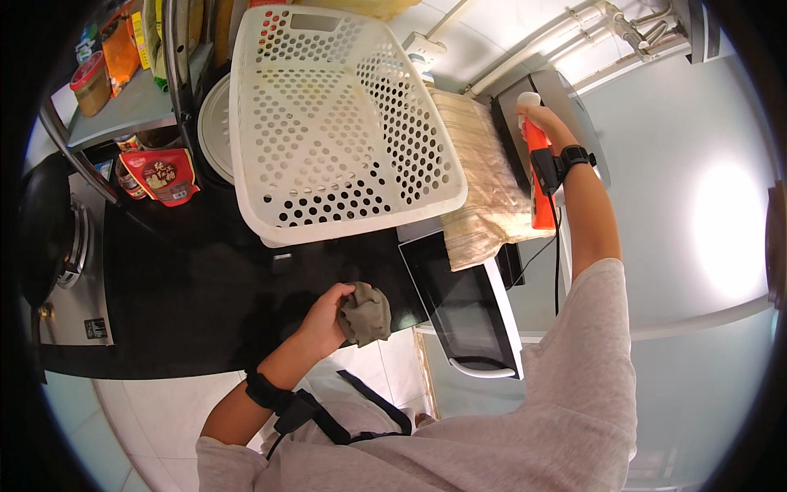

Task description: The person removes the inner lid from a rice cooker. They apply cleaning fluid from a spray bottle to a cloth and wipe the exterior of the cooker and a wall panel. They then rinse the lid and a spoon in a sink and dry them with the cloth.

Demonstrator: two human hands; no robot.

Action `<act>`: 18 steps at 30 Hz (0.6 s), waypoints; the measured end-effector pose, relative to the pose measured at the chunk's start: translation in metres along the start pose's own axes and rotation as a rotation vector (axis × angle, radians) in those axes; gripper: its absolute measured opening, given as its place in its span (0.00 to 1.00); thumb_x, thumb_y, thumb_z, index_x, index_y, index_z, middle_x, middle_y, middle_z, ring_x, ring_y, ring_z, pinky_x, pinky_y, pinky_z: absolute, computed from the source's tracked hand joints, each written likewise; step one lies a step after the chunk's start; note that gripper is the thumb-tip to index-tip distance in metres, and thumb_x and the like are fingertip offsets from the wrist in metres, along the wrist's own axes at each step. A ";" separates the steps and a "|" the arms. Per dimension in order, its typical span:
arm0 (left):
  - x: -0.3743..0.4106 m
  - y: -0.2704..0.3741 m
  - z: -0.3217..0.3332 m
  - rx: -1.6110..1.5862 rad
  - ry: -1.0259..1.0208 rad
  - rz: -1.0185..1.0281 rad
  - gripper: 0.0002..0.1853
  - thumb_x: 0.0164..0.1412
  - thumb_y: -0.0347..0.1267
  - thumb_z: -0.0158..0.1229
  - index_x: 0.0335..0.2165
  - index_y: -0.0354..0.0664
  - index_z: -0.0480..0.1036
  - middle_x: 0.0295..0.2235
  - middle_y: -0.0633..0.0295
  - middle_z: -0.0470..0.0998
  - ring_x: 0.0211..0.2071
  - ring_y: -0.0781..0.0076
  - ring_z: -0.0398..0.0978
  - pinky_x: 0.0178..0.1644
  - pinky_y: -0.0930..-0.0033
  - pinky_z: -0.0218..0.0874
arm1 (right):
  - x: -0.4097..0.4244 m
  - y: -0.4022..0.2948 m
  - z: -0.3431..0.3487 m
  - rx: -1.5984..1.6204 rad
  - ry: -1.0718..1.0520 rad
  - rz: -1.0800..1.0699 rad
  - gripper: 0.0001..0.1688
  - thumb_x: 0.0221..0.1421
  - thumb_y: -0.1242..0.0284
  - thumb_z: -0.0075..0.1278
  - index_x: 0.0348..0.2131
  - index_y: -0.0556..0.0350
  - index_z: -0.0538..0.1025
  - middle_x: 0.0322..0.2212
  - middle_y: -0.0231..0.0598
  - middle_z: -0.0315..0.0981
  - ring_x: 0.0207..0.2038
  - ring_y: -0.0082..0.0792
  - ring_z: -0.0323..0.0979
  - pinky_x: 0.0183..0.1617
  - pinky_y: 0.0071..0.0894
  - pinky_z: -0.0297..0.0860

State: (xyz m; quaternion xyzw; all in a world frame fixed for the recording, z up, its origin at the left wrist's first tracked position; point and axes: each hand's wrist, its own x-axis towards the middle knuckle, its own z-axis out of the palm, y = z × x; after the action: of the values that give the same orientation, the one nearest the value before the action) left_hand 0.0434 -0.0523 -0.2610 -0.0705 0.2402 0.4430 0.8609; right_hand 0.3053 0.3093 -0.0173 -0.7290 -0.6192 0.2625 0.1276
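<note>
My left hand (326, 318) grips a crumpled grey-green cloth (365, 315) above the front part of the black countertop (184, 277). Raised at the right, my right hand (541, 122) is wrapped around the neck of an orange bottle (541, 209) with a white top (529, 98), apparently a spray bottle. The bottle is beside a striped cloth cover (473, 166) draped over what looks like a microwave oven; its dark glass door (461, 307) with a white handle (482, 368) shows below. Whether the bottle touches anything is hard to tell.
A large white perforated plastic basket (344, 224) stands at the back of the counter. On the left are a gas stove (80, 307) with a black wok (43, 227), a metal shelf (123, 123) with jars and packets, and a red pouch (163, 177). Pipes (535, 46) run along the wall.
</note>
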 end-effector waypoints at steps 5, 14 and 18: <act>0.008 0.001 -0.010 0.011 -0.055 -0.023 0.15 0.56 0.36 0.44 0.37 0.41 0.71 0.39 0.62 0.73 0.42 0.66 0.70 0.51 0.62 0.58 | -0.020 -0.002 -0.001 0.071 0.061 0.007 0.15 0.48 0.61 0.48 0.25 0.55 0.67 0.17 0.31 0.65 0.18 0.25 0.65 0.23 0.25 0.64; -0.004 0.000 -0.025 0.018 -0.124 -0.006 0.14 0.57 0.37 0.45 0.37 0.40 0.71 0.38 0.61 0.74 0.43 0.65 0.70 0.52 0.62 0.58 | -0.237 -0.011 0.047 0.335 -0.250 -0.536 0.18 0.53 0.66 0.46 0.40 0.60 0.70 0.21 0.33 0.69 0.21 0.25 0.68 0.27 0.23 0.66; -0.050 0.005 -0.051 -0.008 0.038 0.014 0.13 0.55 0.36 0.46 0.35 0.40 0.70 0.38 0.60 0.73 0.41 0.64 0.70 0.49 0.61 0.60 | -0.296 0.038 0.137 0.181 -0.473 -0.845 0.25 0.55 0.70 0.45 0.51 0.60 0.64 0.34 0.35 0.70 0.29 0.25 0.69 0.37 0.22 0.66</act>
State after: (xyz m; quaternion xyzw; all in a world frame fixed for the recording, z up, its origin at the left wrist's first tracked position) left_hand -0.0034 -0.1030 -0.2811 -0.0808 0.2550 0.4488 0.8527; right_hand 0.2351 -0.0043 -0.0840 -0.3206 -0.8474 0.3987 0.1416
